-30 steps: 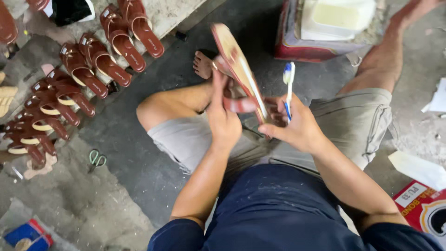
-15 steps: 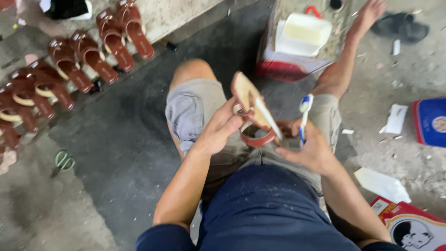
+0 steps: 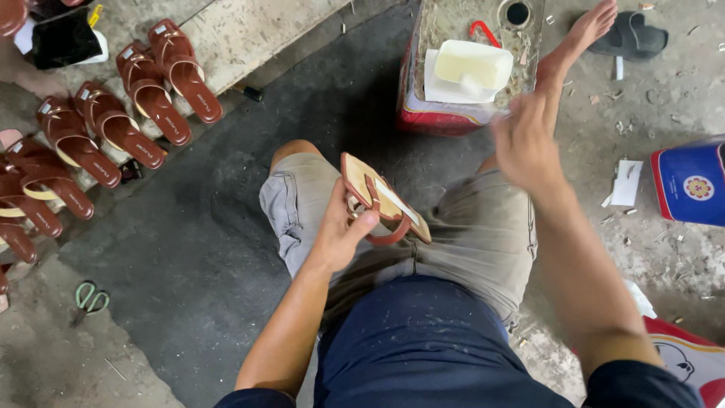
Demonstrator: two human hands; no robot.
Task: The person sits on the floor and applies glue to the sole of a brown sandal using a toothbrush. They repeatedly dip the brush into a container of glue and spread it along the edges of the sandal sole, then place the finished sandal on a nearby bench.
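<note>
My left hand (image 3: 341,230) grips a brown sandal (image 3: 381,198) with a tan sole, held over my lap with its strap looping below the sole. My right hand (image 3: 525,140) is blurred, stretched out towards a red tin (image 3: 438,117) that carries a white tub of pale glue (image 3: 467,68). The back of that hand faces me, so whether it holds the brush is hidden. I sit on the floor in grey shorts (image 3: 453,234), right leg stretched out beside the tin.
A row of several brown sandals (image 3: 113,128) lies along a concrete step at the left. Green-handled scissors (image 3: 91,297) lie on the floor at lower left. A blue tin (image 3: 691,185) stands at right, a dark slipper (image 3: 630,34) at top right.
My right hand has left the sandal and swung up and right towards the glue tub; the blue-and-white brush it held is no longer visible. My left hand has tilted the sandal flatter.
</note>
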